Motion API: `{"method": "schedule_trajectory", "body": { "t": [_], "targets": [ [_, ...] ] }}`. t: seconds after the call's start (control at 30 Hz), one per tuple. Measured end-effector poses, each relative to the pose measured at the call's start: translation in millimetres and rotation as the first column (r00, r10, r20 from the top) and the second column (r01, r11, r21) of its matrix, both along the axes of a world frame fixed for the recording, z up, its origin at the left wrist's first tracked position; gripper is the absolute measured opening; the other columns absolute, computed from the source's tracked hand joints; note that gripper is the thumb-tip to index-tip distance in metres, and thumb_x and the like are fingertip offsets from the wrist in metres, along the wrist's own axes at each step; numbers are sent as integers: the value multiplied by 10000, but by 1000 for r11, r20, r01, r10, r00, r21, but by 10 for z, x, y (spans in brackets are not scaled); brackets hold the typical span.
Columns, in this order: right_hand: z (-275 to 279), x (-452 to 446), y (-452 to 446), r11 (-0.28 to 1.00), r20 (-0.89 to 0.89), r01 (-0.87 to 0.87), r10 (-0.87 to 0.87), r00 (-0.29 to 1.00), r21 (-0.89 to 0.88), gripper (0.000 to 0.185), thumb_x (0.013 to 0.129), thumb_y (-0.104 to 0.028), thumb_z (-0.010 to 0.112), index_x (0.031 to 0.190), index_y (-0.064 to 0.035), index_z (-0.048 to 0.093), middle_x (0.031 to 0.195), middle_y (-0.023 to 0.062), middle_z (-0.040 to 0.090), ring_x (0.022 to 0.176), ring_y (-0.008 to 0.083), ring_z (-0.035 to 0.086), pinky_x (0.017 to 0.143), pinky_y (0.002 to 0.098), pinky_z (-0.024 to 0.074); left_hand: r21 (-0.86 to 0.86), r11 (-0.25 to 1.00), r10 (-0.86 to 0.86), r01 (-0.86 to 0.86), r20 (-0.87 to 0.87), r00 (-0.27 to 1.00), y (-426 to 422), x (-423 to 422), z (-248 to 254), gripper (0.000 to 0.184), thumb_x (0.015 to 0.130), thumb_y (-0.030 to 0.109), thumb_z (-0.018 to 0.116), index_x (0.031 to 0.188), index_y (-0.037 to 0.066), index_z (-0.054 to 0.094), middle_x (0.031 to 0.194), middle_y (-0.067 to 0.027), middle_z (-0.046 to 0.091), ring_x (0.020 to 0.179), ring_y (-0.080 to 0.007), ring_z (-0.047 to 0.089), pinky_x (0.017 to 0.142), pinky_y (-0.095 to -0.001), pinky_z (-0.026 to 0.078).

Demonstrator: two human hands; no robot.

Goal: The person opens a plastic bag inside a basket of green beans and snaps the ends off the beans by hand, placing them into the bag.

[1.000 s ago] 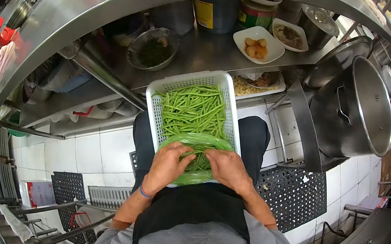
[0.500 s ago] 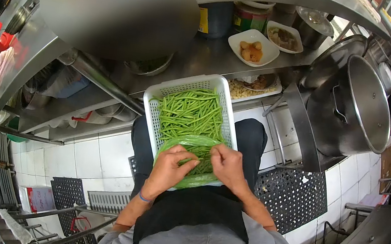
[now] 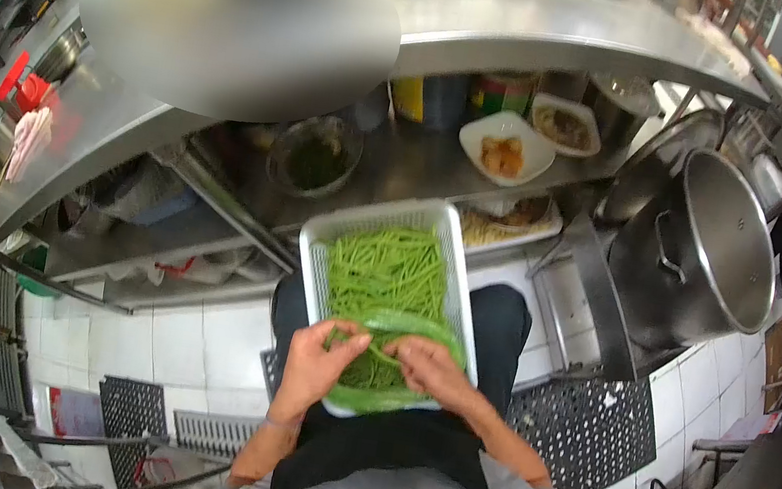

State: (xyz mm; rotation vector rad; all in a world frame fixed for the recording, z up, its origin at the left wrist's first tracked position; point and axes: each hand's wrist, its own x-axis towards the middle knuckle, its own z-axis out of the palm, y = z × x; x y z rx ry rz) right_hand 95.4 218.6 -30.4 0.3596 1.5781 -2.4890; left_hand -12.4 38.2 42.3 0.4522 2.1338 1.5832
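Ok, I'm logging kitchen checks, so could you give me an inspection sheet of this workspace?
Surface: steel shelf below a counter that is partly blurred out.
Job's things: white basket of green beans; open green bag at its near end.
Clutter: white bowl and round bowl, both with food.
Hands: left hand and right hand close together over the bag, seemingly pinching one bean.
Cables: nothing seen clearly.
Surroundings: steel pot at right, tiled floor, perforated black mat.

Steel pot (image 3: 641,277), black mat (image 3: 580,435), white bowl (image 3: 536,157) on a metal shelf (image 3: 406,158)
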Motion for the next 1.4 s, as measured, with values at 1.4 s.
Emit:
{"method": "schedule_trajectory", "body": {
  "t": [1.4],
  "targets": [
    [-400, -131, -25, 864, -150, 227, -177, 973, 449, 273, 1038, -183, 523, 1076, 12, 710, 864, 22, 668, 769, 74, 576, 678, 254, 473, -401, 864, -374, 303, -110, 921, 173, -16, -415, 288, 857, 281, 734, 876, -4, 703, 717, -241, 659, 682, -344, 690, 616, -446, 527]
  ]
}}
